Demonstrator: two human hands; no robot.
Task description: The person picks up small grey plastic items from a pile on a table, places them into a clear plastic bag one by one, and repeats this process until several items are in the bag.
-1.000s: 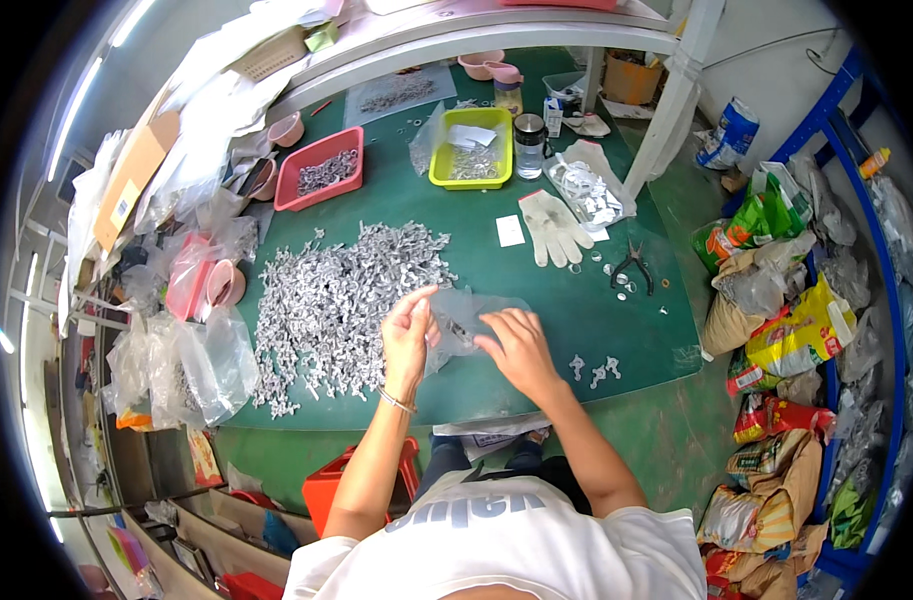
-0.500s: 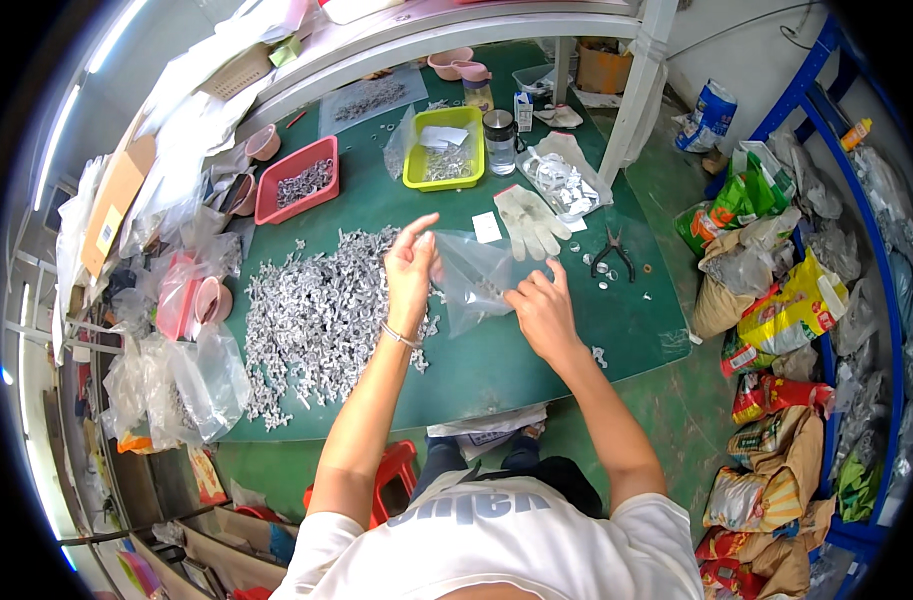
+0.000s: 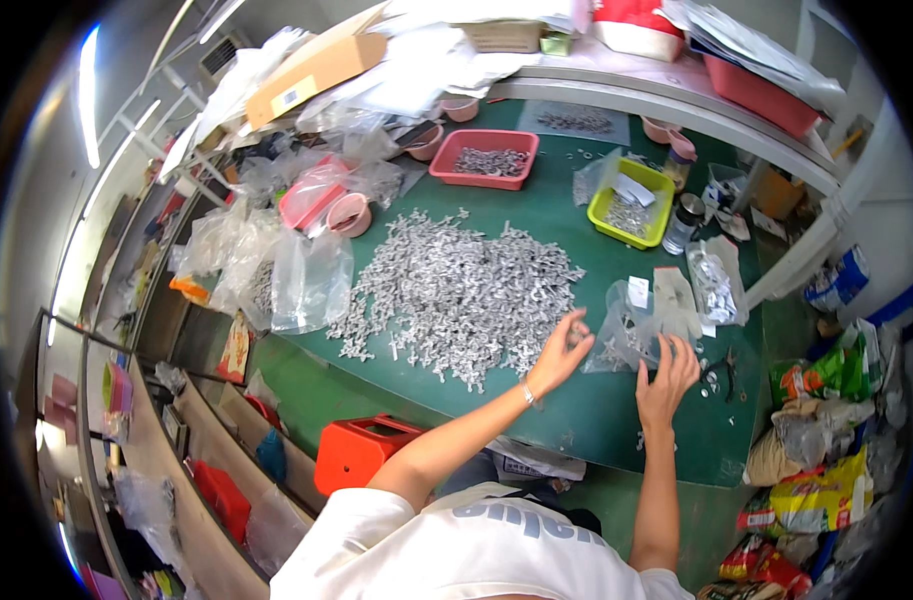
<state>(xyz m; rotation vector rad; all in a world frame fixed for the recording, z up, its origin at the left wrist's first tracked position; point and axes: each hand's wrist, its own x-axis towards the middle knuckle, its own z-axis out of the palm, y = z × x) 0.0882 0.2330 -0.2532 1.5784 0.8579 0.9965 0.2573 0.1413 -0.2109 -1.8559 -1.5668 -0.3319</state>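
My left hand (image 3: 561,358) is beside the right edge of a big pile of small grey metal parts (image 3: 456,290). Its fingers curl in towards the thumb, and I cannot make out what lies inside them. A clear plastic bag (image 3: 621,335) with some small grey parts in it lies on the green table (image 3: 536,415), between my two hands. My right hand (image 3: 668,382) has its bent fingers on the right edge of that bag. Just beyond the bag are a white glove (image 3: 675,300) and a small white card (image 3: 638,291).
Pliers (image 3: 729,375) lie right of my right hand. Behind the pile stands a pink tray (image 3: 483,180) of parts; a yellow-green basket (image 3: 598,212) and a lidded jar (image 3: 682,225) are farther right. Plastic bags (image 3: 313,285) crowd the left edge. A red stool (image 3: 361,455) stands below.
The view has swung left, so the table appears farther right. My left hand has come down from its raised place by the bag to the pile's side. The bag now lies flatter.
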